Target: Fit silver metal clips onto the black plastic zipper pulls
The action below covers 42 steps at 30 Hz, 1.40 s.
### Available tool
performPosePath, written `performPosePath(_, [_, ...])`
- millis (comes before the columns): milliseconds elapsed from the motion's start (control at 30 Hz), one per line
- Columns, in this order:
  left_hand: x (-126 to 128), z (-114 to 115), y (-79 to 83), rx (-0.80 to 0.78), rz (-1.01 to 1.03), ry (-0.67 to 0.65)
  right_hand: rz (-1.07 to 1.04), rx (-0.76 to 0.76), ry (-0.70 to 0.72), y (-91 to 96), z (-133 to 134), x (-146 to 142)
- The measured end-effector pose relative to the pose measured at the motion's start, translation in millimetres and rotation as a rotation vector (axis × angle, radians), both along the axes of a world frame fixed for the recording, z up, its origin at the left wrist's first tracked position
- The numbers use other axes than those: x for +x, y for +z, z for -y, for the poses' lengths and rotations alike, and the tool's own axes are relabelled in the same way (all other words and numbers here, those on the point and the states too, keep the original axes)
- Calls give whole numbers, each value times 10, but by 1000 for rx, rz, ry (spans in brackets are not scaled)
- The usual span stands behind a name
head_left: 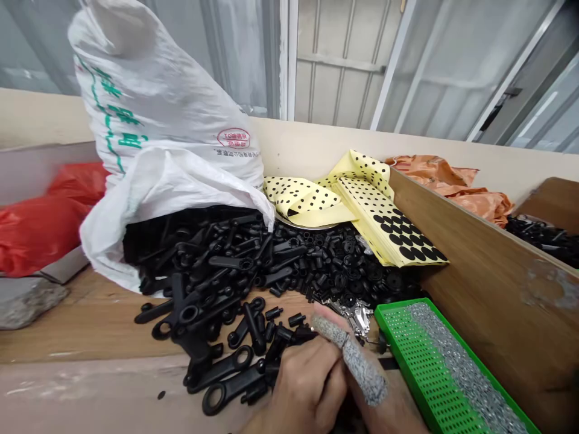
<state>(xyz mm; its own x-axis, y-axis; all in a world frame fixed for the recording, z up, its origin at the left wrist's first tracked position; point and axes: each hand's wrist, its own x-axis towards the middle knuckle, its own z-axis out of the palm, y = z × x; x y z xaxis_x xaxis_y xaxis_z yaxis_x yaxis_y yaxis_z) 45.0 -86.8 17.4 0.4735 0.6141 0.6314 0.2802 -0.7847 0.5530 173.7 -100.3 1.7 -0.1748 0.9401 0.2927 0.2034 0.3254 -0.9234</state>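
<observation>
My left hand (303, 392) and my right hand (375, 392) meet at the bottom middle, fingers curled together in a pinch over a small black plastic part (289, 336). A grey knitted finger cot (357, 364) covers one right finger. What exactly sits between the fingers is hidden. Right in front of them lies a heap of black plastic handles with ring ends (217, 289) and small black cylinders (335, 259), spilling from a white woven sack (154, 138).
A green perforated tray (398, 325) with small metal bits stands at the right. Yellow sheets of black round stickers (384, 223) lie behind the heap. A wooden divider (488, 271) runs along the right, red bag (40, 223) at left, orange bag (452, 181) beyond.
</observation>
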Motion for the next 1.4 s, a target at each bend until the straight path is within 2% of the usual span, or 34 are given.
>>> performPosePath(67, [-122, -106, -8, -41, -147, -11, 104, -9, 39, 109, -75, 94])
performPosePath(133, [-302, -298, -19, -32, -351, 99, 299, -9, 64, 194, -191, 208])
performPosePath(200, [-494, -542, -41, 12, -561, 355, 523, 15, 45, 233, -345, 299])
performPosePath(233, [-576, -665, -53, 14, -592, 420, 650, 30, 21, 235, -429, 323])
performPosePath(333, [-699, -954, -83, 24, -682, 473, 1013, 108, 20, 204, -659, 305])
performPosePath(400, [-685, -1056, -94, 37, -754, 488, 1124, 142, 34, 172, -774, 248])
performPosePath(533, [-636, -1116, -124, 70, -870, 505, 1193, 163, 38, 120, -905, 163])
performPosePath(633, [-688, -1128, -162, 85, -930, 524, 1222, 174, 29, 98, -949, 134])
performPosePath(767, [-754, -1139, -205, 95, -988, 556, 1230, 198, 44, 81, -1005, 76])
performPosePath(933, [-700, -1144, -199, 79, -1037, 570, 1237, 212, 27, 65, -1078, 16])
performPosePath(1133, [-646, -1153, -180, 32, -1031, 535, 1281, 201, 15, 61, -1067, 70])
performPosePath(1267, [-633, -1142, -212, 2, -988, 532, 1307, 206, 27, 43, -1037, 68])
performPosePath(1400, [-663, -1124, -269, -19, -926, 472, 1319, 213, 32, 41, -1032, 37])
